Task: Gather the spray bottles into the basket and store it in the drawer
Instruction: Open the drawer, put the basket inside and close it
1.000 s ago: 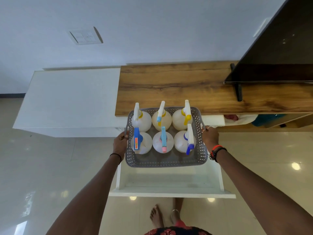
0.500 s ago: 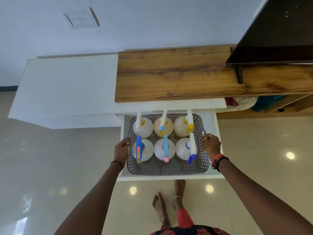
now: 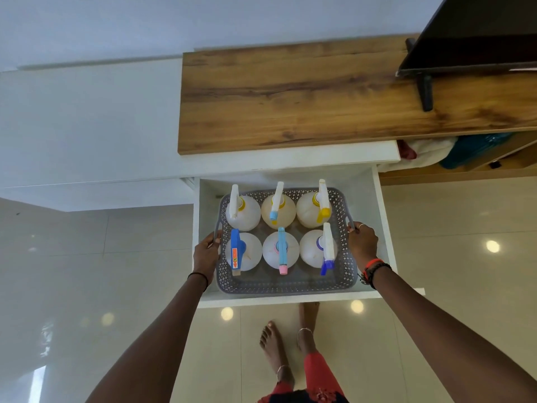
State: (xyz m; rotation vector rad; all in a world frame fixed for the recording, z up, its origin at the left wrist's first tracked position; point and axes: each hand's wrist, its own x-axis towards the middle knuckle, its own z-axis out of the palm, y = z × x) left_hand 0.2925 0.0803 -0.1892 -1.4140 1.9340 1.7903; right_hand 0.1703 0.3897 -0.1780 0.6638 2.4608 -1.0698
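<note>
A grey perforated basket (image 3: 290, 283) sits low inside the open white drawer (image 3: 386, 228). It carries several round white spray bottles in two rows, among them one with a blue trigger head (image 3: 236, 251), one with a pink tip (image 3: 281, 253) and one with a yellow nozzle (image 3: 319, 203). My left hand (image 3: 207, 251) grips the basket's left handle. My right hand (image 3: 362, 245) grips the right handle.
Above the drawer runs a wooden top (image 3: 290, 97) beside a white cabinet top (image 3: 87, 123). A dark TV (image 3: 476, 33) on a stand is at the upper right. Cloth and a teal item (image 3: 470, 149) lie on an open shelf. My bare feet (image 3: 276, 344) stand on glossy tiles.
The basket came down from above the cabinet edge into the open drawer, both hands still on its handles. My view has tilted further down.
</note>
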